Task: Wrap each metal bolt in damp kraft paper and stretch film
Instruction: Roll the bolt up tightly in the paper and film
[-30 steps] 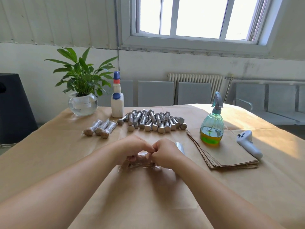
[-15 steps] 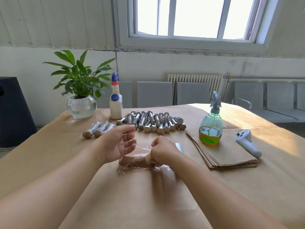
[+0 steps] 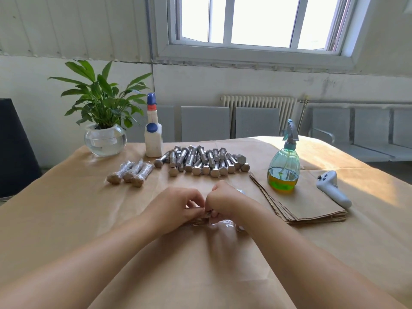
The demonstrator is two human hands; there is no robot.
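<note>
Back at the bundle (image 3: 201, 219), the left hand (image 3: 176, 206) has closed in from its lifted, spread pose and now meets the right hand (image 3: 225, 202) mid-table. Both hands' fingers curl and pinch the film-covered bundle between them. Bare bolts (image 3: 200, 161) lie heaped toward the far edge, with three wrapped bolts (image 3: 131, 172) to their left.

Plain workroom: kraft-paper-covered worktop (image 3: 66, 219), white ribbed radiator (image 3: 258, 105), row of grey metal waiting chairs (image 3: 356, 128), white-framed window (image 3: 256, 25).
</note>
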